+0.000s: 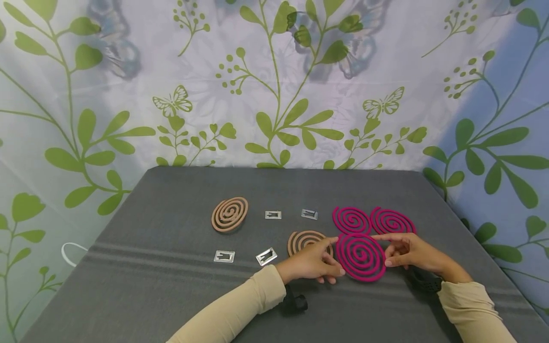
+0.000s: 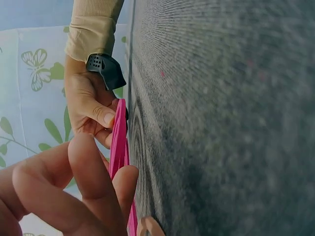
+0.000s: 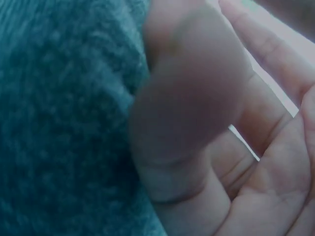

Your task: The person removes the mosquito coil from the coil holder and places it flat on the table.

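Observation:
A pink mosquito coil (image 1: 361,257) is held by its edges between my two hands, slightly above the table in the head view. My left hand (image 1: 312,259) pinches its left rim between thumb and fingers. On the opposite rim, my right hand (image 1: 413,252) grips it with thumb and index finger. The left wrist view shows the pink coil (image 2: 118,142) edge-on. Behind it lie two more pink coils, one at the left (image 1: 351,220) and one at the right (image 1: 392,221). A brown coil (image 1: 305,238) sits partly hidden behind my left hand. The right wrist view shows mostly blurred fingers.
Another brown coil (image 1: 229,215) lies farther left on the grey table (image 1: 141,286). Several metal coil stands are spread around it, including a near-left one (image 1: 224,257), a tilted one (image 1: 267,256) and a far one (image 1: 273,215). A patterned curtain (image 1: 240,109) hangs behind.

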The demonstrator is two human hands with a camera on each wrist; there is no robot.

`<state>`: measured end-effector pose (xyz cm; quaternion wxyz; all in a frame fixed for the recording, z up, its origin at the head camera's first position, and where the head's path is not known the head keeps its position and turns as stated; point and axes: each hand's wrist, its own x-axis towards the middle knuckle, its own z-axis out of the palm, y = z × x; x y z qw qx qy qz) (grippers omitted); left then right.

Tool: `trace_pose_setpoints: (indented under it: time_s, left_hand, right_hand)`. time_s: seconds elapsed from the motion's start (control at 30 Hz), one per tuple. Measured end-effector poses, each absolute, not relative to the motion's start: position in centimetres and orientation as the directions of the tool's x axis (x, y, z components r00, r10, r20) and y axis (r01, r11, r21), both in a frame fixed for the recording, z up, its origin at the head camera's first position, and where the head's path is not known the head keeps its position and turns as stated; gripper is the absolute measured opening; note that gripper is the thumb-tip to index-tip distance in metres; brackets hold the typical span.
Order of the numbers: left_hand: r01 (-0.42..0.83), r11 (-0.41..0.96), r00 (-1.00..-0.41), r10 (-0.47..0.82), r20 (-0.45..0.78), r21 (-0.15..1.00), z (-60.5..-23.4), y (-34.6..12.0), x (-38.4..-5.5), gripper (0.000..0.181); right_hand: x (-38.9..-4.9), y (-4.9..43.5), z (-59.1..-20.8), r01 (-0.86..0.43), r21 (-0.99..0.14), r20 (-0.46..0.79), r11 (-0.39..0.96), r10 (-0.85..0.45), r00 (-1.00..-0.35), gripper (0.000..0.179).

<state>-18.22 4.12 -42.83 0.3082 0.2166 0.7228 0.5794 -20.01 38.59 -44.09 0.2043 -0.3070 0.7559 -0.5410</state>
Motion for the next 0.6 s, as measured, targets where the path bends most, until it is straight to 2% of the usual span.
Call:
trace_pose_setpoints:
  time_s: [0.33,0.6]
  left_hand:
    - [-0.088,0.245,-0.694,0.680,-0.236,0.965,-42.78,4.46,-18.29,0.084]
    - [-0.111,0.240,-0.697,0.673,-0.248,0.964,-42.92,4.58,-18.22,0.083]
  right_hand:
    - [-19.68,38.95,-44.04,-0.217,-0.935,-0.023,0.280,-0.659,-0.752,0.072]
    - [-19.71,38.81,-43.99,-0.227,-0.931,-0.026,0.285,-0.673,-0.739,0.075]
